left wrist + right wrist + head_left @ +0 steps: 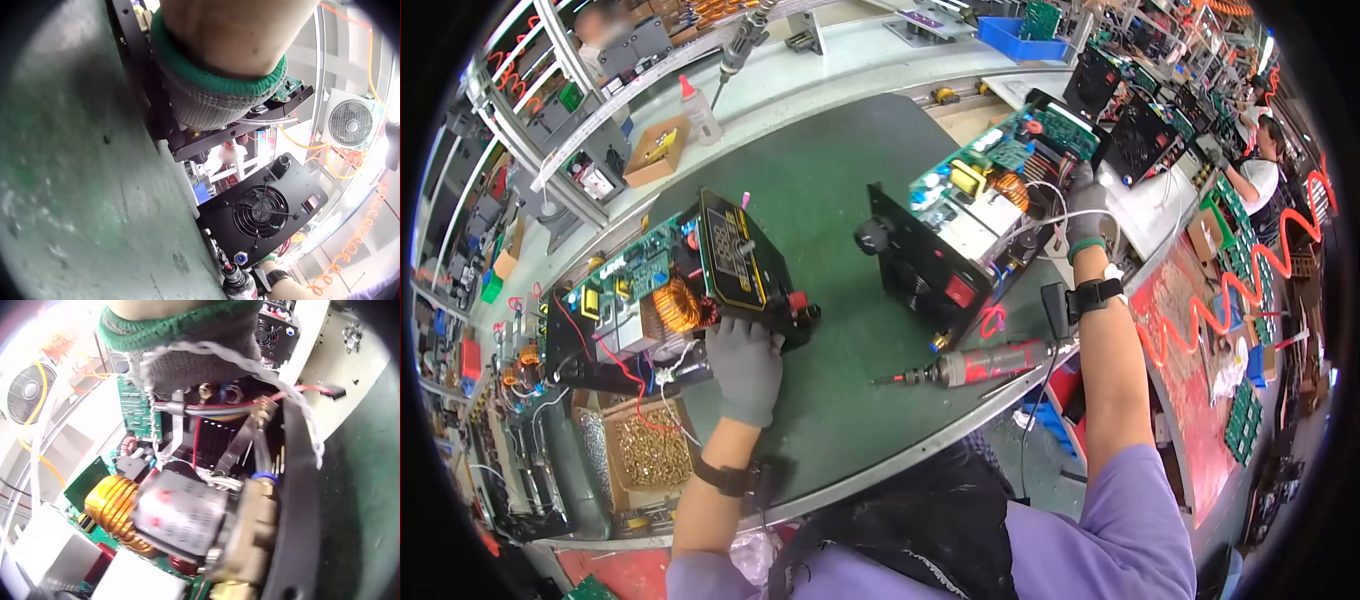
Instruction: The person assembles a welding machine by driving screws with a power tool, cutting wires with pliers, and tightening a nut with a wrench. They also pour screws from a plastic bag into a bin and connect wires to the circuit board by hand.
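Your left hand [745, 372] touches the left chassis [572, 345], its small-print panel [732, 252] facing right; right hand [1087, 215] inside right chassis [928, 272]; fingers: can't tell.

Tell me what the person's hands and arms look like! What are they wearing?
The left hand and the right hand wear grey knitted gloves with green cuff edges. There's a dark left wrist strap and a black right wrist strap with a small black box beside it. The short sleeves are light purple.
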### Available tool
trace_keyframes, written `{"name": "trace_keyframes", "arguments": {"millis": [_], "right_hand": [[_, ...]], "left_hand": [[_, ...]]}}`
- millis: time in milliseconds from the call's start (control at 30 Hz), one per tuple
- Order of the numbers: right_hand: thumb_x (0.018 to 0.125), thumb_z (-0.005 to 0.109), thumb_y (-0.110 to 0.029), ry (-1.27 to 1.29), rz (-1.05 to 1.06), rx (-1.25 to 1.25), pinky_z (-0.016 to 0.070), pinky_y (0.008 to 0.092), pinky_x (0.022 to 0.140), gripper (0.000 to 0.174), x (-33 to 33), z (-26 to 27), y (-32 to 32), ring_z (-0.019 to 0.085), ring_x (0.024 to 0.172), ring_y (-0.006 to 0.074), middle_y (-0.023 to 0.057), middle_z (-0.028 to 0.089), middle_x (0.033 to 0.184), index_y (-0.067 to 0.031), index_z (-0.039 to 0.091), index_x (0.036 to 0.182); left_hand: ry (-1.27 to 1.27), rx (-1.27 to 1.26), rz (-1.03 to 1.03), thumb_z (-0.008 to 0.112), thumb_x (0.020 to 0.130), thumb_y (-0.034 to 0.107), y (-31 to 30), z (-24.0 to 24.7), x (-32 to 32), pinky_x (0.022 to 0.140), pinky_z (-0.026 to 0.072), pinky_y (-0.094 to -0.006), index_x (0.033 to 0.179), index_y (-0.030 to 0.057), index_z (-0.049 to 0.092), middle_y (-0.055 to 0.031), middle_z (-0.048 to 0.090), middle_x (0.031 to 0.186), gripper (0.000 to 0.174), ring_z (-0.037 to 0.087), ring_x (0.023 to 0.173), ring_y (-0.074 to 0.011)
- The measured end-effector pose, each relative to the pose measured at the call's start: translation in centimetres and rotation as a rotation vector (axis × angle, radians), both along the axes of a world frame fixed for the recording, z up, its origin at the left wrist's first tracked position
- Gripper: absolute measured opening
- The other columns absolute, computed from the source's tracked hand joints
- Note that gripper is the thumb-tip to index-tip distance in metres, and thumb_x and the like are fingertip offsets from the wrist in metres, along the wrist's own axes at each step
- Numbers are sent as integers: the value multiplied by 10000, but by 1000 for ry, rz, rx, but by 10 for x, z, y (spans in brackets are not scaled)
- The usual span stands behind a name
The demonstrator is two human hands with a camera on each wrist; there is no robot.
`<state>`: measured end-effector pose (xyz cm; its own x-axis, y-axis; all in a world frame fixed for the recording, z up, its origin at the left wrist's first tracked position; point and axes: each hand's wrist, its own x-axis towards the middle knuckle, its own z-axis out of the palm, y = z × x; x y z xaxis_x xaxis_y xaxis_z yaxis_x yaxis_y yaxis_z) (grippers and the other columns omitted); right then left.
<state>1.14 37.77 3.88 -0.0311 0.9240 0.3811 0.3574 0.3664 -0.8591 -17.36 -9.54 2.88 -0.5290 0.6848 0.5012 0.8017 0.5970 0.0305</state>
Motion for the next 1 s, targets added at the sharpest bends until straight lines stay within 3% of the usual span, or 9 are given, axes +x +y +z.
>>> {"name": "trace_keyframes", "arguments": {"millis": [67, 133, 267, 400, 467, 600, 700, 800, 1000], "right_hand": [[953, 526, -280, -600, -138, 82, 500, 407, 871, 427, 30, -10, 4, 634, 1040, 419, 272, 575, 1277, -43, 525, 1308], [935, 559, -238, -200, -127, 136, 490, 407, 911, 440, 49, 3, -22, 626, 1072, 360, 243, 550, 1319, -57, 513, 1334], [889, 635, -145, 260, 329, 328, 484, 338, 895, 479, 56, 94, -181, 604, 1013, 201, 131, 614, 1189, -42, 514, 1342], [772, 769, -158, -316, 880, 524, 509, 368, 799, 506, 36, 142, -252, 626, 879, 273, 115, 646, 977, -65, 575, 1229], [796, 721, -167, -594, 745, 724, 486, 465, 716, 499, 14, 145, -258, 613, 811, 340, 118, 618, 849, -84, 561, 1262], [854, 578, -8, -361, 888, 354, 523, 386, 701, 427, -9, 142, -248, 665, 758, 338, 191, 673, 919, -91, 588, 1272], [880, 539, 16, -220, 777, 329, 480, 298, 595, 395, -26, 143, -246, 568, 592, 158, 102, 611, 750, -84, 594, 1258], [894, 542, -12, 56, 705, 87, 397, 245, 510, 354, -53, 156, -234, 455, 547, 60, -4, 475, 641, -100, 597, 1233], [902, 583, -105, -67, 357, 649, 524, 430, 727, 266, -111, 105, -236, 664, 822, 366, 141, 678, 911, -106, 562, 1167]], "left_hand": [[70, -35, -92, 756, 689, 188, 1, 9, 1, 750, 413, -437, 832, 53, 670, -97, 608, 895, 214, 571, 896, -299], [56, -78, -81, 746, 706, 194, -2, 6, -1, 755, 413, -440, 835, 50, 681, -102, 608, 912, 203, 568, 896, -297], [45, -112, -70, 749, 712, 211, -2, 6, 1, 765, 415, -442, 832, 53, 686, -112, 608, 938, 207, 563, 913, -291], [25, -113, 21, 760, 704, 242, 1, 7, 3, 777, 422, -441, 847, 53, 672, -111, 600, 956, 253, 563, 928, -292], [-27, -148, 99, 764, 701, 256, 4, 8, 7, 772, 428, -432, 902, 58, 655, -111, 591, 966, 302, 567, 924, -291], [-16, -49, 154, 769, 706, 252, 6, 3, 6, 757, 433, -419, 973, 63, 631, -103, 583, 981, 355, 571, 911, -280], [-30, 23, 50, 788, 673, 235, 5, 2, 5, 730, 414, -426, 819, 44, 617, -111, 558, 884, 295, 555, 884, -302], [-48, -132, 28, 755, 730, 246, 0, 1, 4, 766, 427, -416, 910, 57, 660, -82, 590, 995, 278, 560, 929, -270], [-73, 3, -11, 788, 679, 217, 2, 6, 2, 708, 435, -437, 772, 30, 629, -130, 560, 879, 263, 560, 877, -322]]}}
